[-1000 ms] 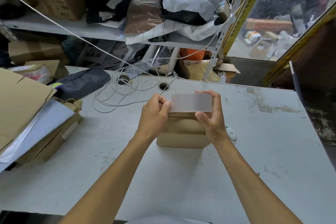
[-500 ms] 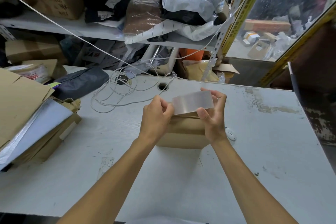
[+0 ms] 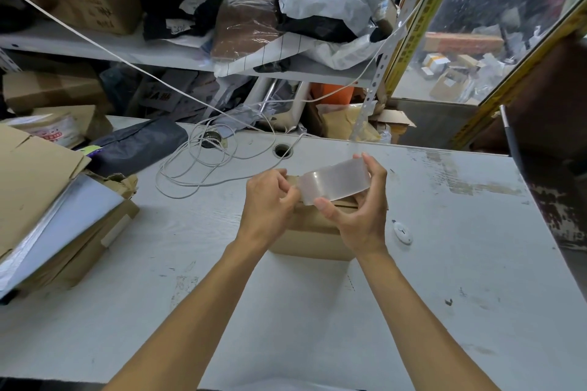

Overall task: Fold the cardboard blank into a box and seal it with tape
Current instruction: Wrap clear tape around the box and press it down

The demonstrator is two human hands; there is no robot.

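A small brown cardboard box (image 3: 309, 240) stands folded on the white table (image 3: 444, 279), mostly hidden behind my hands. Just above it I hold a roll of clear tape (image 3: 336, 181), tilted with its right side higher. My right hand (image 3: 359, 216) grips the roll, thumb on the near rim and fingers over the far side. My left hand (image 3: 270, 200) pinches at the roll's left edge with fingertips closed; the tape end itself is too clear to make out.
A small white cutter-like object (image 3: 402, 233) lies right of the box. A coiled white cable (image 3: 203, 165) lies behind my hands. Flat cardboard and a silvery sheet (image 3: 47, 206) are stacked at the left. Cluttered shelves stand beyond the table's far edge.
The tape roll has lifted slightly off the box and tilted, its right side rising. My right-hand fingers have shifted upward around it; my left fingertips stay at its left edge.
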